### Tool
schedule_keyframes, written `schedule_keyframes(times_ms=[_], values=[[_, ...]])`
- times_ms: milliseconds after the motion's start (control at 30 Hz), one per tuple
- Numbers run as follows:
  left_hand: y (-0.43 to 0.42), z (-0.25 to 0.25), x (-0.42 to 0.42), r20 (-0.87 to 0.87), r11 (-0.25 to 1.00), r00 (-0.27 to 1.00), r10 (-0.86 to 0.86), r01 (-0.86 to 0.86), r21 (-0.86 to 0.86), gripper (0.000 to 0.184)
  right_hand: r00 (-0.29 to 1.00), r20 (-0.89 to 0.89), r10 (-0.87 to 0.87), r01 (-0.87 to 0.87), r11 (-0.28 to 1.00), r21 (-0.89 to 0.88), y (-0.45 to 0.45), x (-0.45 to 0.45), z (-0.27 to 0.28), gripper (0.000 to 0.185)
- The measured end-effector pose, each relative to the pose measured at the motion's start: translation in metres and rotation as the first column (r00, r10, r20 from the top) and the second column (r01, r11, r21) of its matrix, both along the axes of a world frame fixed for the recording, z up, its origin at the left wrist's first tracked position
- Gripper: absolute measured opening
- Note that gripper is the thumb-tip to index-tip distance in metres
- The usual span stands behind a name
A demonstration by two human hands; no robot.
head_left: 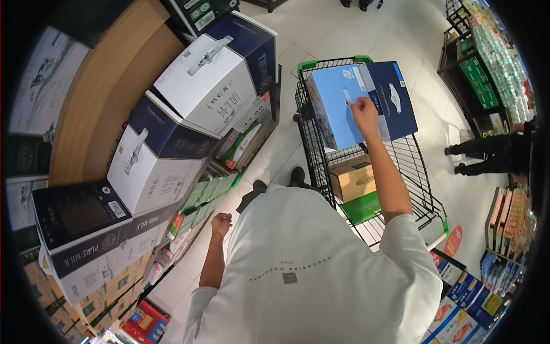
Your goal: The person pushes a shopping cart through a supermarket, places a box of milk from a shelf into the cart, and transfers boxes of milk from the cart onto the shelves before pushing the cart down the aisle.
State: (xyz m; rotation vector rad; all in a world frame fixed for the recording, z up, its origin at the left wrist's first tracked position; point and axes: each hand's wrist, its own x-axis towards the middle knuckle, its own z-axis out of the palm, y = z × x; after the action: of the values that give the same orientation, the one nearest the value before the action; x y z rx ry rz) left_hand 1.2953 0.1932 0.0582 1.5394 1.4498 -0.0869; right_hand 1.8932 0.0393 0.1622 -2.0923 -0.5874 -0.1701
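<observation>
A light blue carton (334, 80) with a white handle lies on top of the shopping cart (424, 166). My right hand (365, 116) reaches over it, fingers closed at the handle. Beside it, touching, is a dark blue carton (395, 117) with its own white handle. Lower in the cart sits a tan carton (350, 179), with a green panel (363, 207) next to it. My left hand (222, 224) hangs by my side near the shelf, its fingers curled and nothing visible in them.
White and navy milk cartons (206, 86) stand stacked along the left display, with a black-topped carton (80, 215) nearer. A person in dark trousers (487, 153) stands at the right. Stocked shelves (498, 51) line the right side. Tiled floor (321, 28) runs ahead.
</observation>
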Motion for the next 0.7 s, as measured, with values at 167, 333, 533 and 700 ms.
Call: schedule_keyframes(times_ms=[167, 333, 533, 700], values=[[0.014, -0.013, -0.007, 0.149, 0.965, 0.953, 0.263, -0.263, -0.023, 0.026, 0.957, -0.256, -0.137, 0.018, 0.907, -0.42, 0.025, 0.029, -0.024, 0.042], [-0.007, -0.028, -0.014, 0.162, 0.945, 0.931, 0.328, -0.324, -0.051, 0.026, 0.899, -0.418, -0.135, -0.022, 0.937, -0.349, 0.037, 0.027, 0.002, 0.036], [-0.034, -0.036, -0.03, 0.077, 0.976, 0.974, 0.213, -0.21, -0.051, 0.023, 0.784, -0.61, -0.116, -0.041, 0.971, -0.236, 0.019, 0.007, 0.021, 0.033], [-0.034, -0.047, -0.057, 0.006, 0.984, 0.99, 0.144, -0.142, -0.111, 0.025, 0.828, -0.554, -0.087, -0.063, 0.968, -0.245, -0.011, -0.033, 0.006, 0.021]])
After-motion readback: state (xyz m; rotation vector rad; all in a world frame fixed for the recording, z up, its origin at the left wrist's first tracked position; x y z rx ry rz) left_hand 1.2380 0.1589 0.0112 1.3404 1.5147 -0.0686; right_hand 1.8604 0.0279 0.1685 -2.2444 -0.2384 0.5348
